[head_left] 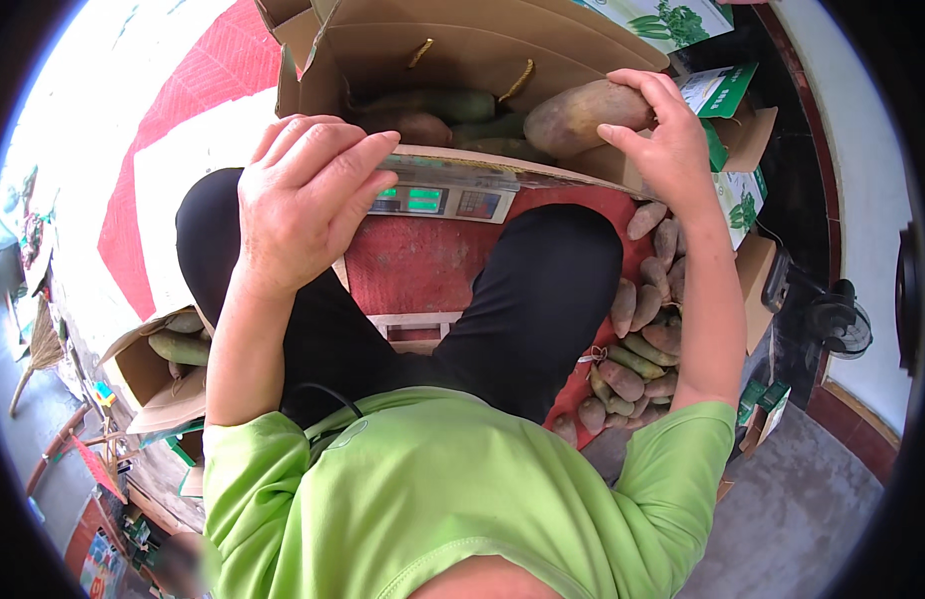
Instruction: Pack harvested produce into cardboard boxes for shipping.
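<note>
In my right hand (665,135) is a large brownish-pink root vegetable (590,115), with fingers and thumb spread around its right end. It is over the right part of an open cardboard box (432,60). Inside lie several long green roots (437,103) and a reddish one (412,128). My left hand (308,195) is at the box's near left edge, fingers stretched out and thumb apart, with no vegetable in it. Whether it touches the cardboard is hard to see. Just below the box's near edge shows a weighing scale's display panel (442,203), lit green.
A pile of green and pinkish roots (637,374) lies to the right of my knees on red cloth (412,265). Another open box with roots (168,359) stands at left. Green-and-white cartons (717,90) and a black fan (840,319) are on the right.
</note>
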The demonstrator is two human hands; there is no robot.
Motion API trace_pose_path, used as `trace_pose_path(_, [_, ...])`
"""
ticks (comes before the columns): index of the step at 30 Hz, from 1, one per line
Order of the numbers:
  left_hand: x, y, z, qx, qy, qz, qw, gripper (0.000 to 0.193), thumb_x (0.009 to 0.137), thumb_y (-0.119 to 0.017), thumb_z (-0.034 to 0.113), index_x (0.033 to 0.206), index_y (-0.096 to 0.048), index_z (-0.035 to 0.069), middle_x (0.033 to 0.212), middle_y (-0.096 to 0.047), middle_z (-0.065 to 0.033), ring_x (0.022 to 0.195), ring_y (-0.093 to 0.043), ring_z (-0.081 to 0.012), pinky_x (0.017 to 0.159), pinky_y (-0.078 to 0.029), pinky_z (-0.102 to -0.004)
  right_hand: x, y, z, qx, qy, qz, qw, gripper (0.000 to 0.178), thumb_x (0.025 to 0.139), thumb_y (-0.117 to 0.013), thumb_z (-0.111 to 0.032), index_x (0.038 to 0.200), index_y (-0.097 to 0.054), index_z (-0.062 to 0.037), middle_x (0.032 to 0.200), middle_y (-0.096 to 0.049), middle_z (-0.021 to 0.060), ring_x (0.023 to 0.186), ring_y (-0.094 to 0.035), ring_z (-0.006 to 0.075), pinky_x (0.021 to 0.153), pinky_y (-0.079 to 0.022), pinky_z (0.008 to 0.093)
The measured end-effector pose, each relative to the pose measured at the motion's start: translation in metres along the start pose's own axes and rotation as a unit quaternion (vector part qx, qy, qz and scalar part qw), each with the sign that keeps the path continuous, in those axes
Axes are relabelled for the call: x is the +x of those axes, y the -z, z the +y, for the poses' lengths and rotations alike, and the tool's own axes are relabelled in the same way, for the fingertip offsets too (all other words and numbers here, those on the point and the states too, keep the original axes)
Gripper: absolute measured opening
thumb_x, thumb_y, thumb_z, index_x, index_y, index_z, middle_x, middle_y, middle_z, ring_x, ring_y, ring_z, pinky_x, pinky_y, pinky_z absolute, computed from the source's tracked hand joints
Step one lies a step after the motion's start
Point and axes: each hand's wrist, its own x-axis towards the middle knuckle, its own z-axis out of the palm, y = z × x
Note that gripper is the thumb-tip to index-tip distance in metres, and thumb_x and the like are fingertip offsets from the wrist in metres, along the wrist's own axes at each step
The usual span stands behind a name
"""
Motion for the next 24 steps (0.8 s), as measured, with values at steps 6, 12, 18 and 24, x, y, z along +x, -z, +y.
trace_pose_path(6, [-0.001, -0.001, -0.002, -0.008, 0.0, 0.014, 1.0, 0.026, 0.071, -0.073, 0.014, 0.095, -0.069, 0.007, 0.083, -0.062, -0.0042, 0.079, -0.061, -0.0231, 0.072, -0.048, -0.0354, -0.001, -0.007, 0.008, 0.041, 0.007, 0.015, 0.999, 0.042, 0.07, -0.073, -0.014, 0.11, -0.062, -0.0123, 0.109, -0.06, 0.0042, 0.095, -0.06, 0.0257, 0.083, -0.049, 0.034])
trace_pose_path(12, [0.001, 0.001, 0.0, -0.008, 0.0, 0.014, 1.0, 0.025, 0.071, -0.073, 0.014, 0.094, -0.069, 0.006, 0.082, -0.061, -0.0047, 0.078, -0.061, -0.0234, 0.072, -0.047, -0.0353, 0.009, -0.008, 0.005, -0.027, 0.026, -0.008, 0.999, 0.041, 0.07, -0.073, -0.014, 0.109, -0.062, -0.0115, 0.111, -0.061, 0.0054, 0.099, -0.06, 0.0279, 0.083, -0.049, 0.0368])
trace_pose_path(18, [0.003, -0.001, 0.003, -0.024, 0.009, -0.003, 1.0, 0.025, 0.069, -0.071, 0.006, 0.094, -0.069, 0.0, 0.084, -0.062, -0.0092, 0.081, -0.062, -0.0253, 0.072, -0.046, -0.0344, 0.025, -0.035, -0.002, -0.238, 0.121, -0.063, 0.962, 0.043, 0.072, -0.073, -0.017, 0.112, -0.061, -0.0117, 0.109, -0.061, 0.0065, 0.098, -0.061, 0.0297, 0.083, -0.05, 0.0406])
trace_pose_path(24, [0.001, -0.004, -0.001, -0.009, 0.002, 0.022, 1.0, 0.024, 0.071, -0.073, 0.013, 0.093, -0.069, 0.005, 0.082, -0.061, -0.0057, 0.079, -0.061, -0.0233, 0.07, -0.047, -0.0342, 0.025, -0.026, -0.028, -0.062, 0.098, -0.032, 0.993, 0.049, 0.08, -0.07, -0.017, 0.127, -0.057, -0.017, 0.123, -0.059, 0.0058, 0.106, -0.061, 0.0236, 0.088, -0.049, 0.0349])
